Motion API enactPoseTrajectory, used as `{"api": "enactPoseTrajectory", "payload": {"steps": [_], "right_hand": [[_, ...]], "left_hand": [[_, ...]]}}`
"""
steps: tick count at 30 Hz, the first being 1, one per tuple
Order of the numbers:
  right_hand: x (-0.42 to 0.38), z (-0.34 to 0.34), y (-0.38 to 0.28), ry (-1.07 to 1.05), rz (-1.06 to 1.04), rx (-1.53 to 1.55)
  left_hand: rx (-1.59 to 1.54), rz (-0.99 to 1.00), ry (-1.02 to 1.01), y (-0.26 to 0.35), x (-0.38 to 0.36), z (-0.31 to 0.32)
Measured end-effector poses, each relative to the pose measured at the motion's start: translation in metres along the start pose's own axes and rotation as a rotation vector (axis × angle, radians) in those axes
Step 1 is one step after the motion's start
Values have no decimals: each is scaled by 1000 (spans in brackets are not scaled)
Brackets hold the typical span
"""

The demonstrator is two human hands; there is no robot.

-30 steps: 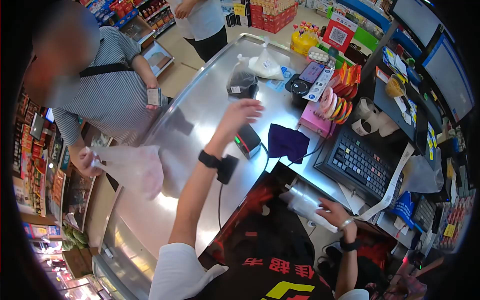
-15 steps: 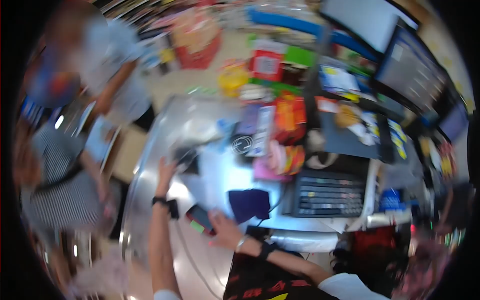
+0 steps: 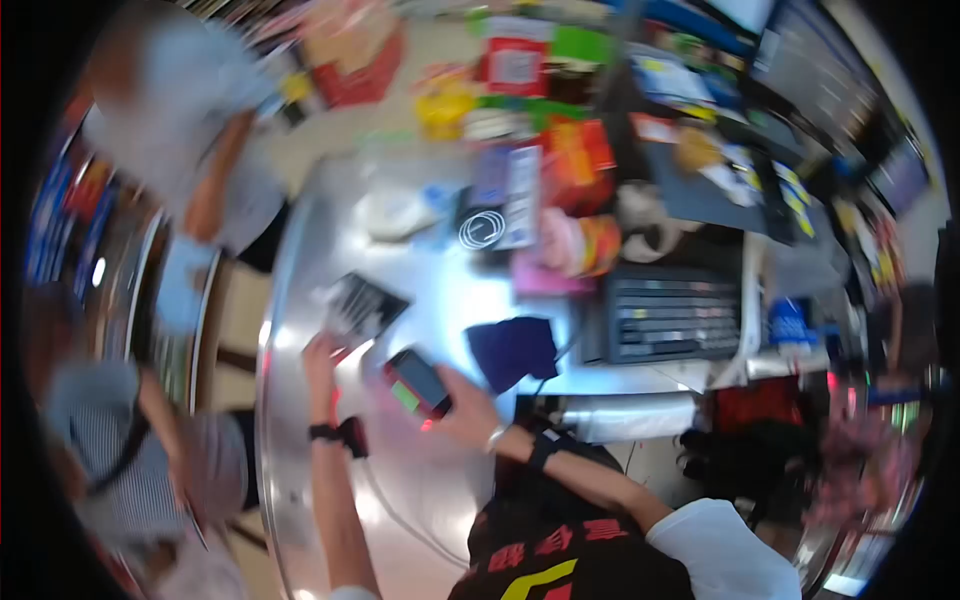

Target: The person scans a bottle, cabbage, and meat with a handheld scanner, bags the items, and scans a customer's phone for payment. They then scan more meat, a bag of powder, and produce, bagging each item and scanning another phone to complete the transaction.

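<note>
My left hand (image 3: 320, 368) is closed at the lower left corner of a black packet (image 3: 366, 308) with pale print, above the metal counter (image 3: 300, 260). In my right hand (image 3: 468, 408) is a dark phone-like device (image 3: 420, 382) with a green label on its lower left part; the fingers wrap its right side. A dark red and black object (image 3: 354, 437) with a cable lies beside my left wrist. Just right of the device rests a dark purple cloth-like item (image 3: 512, 353). Blur hides fine details of the fingers.
A keyboard (image 3: 675, 315) and monitors (image 3: 820, 75) stand at the right. Boxes, a coiled white cable (image 3: 481, 230) and a red QR code sign (image 3: 516, 62) sit beyond my hands. Two people (image 3: 205, 130) (image 3: 125, 430) stand across the counter at left.
The view has tilted, so the counter items appear higher. My left hand has drawn the black packet closer to me. My right hand keeps its place beside the device.
</note>
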State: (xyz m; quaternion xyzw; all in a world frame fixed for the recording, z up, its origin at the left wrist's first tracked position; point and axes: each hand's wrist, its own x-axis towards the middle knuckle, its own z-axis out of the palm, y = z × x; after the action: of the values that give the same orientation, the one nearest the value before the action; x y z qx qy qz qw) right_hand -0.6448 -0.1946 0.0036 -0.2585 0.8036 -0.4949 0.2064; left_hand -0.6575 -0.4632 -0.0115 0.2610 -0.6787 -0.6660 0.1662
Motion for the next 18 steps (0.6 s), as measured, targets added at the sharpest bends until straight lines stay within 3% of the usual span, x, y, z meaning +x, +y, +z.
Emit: {"api": "enactPoseTrajectory", "payload": {"steps": [1,2,5,8,18], "right_hand": [[6,-19,-10,-25,118,59],[2,-6,4,54,59,11],[-4,10,9,185,32,7],[-9,15,-5,302,-5,-55],[-22,34,-9,187,-161,-402]], "left_hand": [[-18,-45,19,-1,-20,-1],[-103,6,36,-19,-35,-6],[-307,-185,149,-14,-94,1],[-379,-252,247,-11,-135,7],[-405,-306,269,-19,-208,7]]}}
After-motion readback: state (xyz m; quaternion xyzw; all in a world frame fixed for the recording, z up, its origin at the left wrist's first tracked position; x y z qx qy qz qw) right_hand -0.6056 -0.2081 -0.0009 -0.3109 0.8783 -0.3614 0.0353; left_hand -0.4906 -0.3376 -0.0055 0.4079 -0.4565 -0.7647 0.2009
